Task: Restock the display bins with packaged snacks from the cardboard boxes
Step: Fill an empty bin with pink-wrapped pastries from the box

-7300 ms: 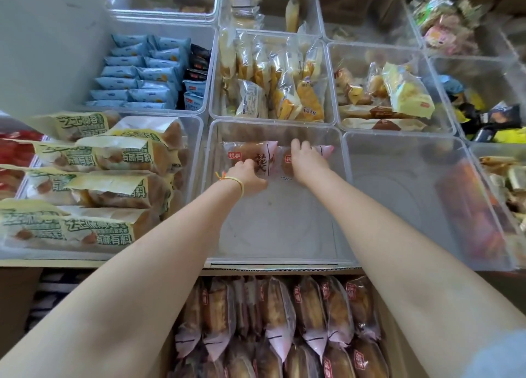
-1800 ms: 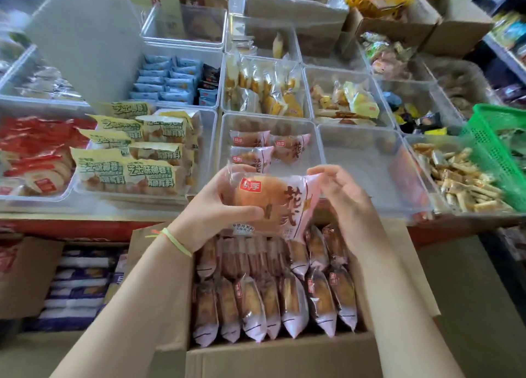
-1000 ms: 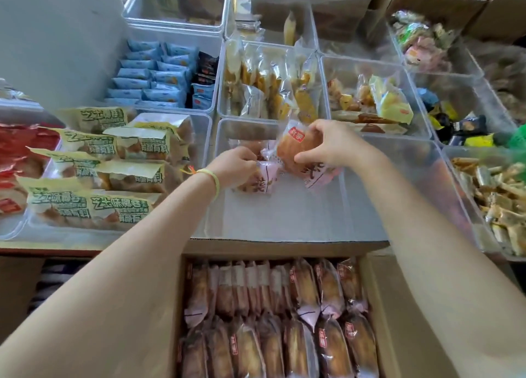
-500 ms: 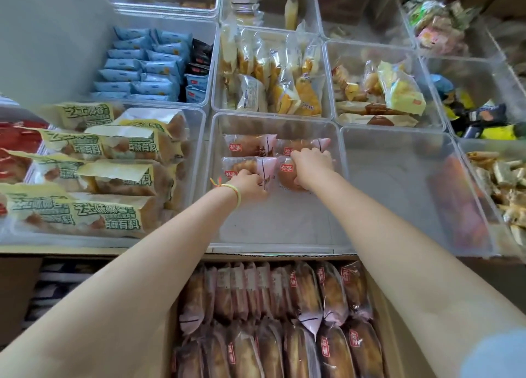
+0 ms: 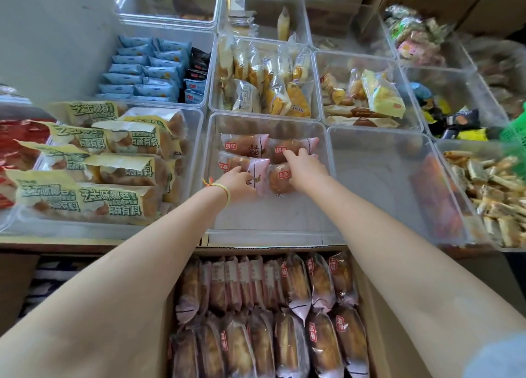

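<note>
A clear display bin in the middle holds several pink-wrapped bread packs in two rows. My left hand pinches the pink end of the front left pack. My right hand lies on the front right pack, its fingers stretched forward onto the back right pack. The back left pack lies untouched. Below, at the shelf's front edge, an open cardboard box is packed with rows of the same bread packs, standing on end.
Left of the middle bin is a bin of yellow-green bread packs; right of it is a bare clear bin. Behind are bins of blue packets and yellow pastries. A green basket and a stick-snack bin are far right.
My right hand has set its bread pack down at the front right of the bin, and its fingers have stretched forward. My left hand stays at the front left pack.
</note>
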